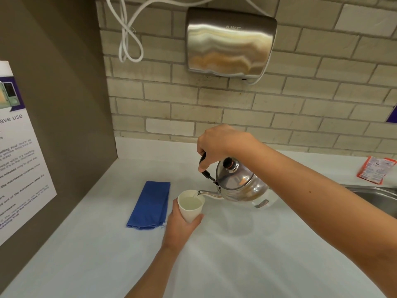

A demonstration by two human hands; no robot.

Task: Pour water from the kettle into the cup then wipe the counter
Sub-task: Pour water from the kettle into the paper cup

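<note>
A shiny steel kettle (238, 182) hangs tilted to the left above the white counter (236, 265). My right hand (221, 145) grips its black handle from above. The spout rests over the rim of a white cup (190, 206), and a thin stream of water runs into it. The cup holds water well below its rim. My left hand (179, 227) is wrapped around the cup from below and holds it slightly tilted above the counter. A folded blue cloth (150, 205) lies flat on the counter just left of the cup.
A steel sink (373, 194) sits at the right edge, with an orange-red packet (376, 169) behind it. A steel hand dryer (229, 41) and white cable hang on the brick wall. A brown side panel with a poster (19, 151) bounds the left.
</note>
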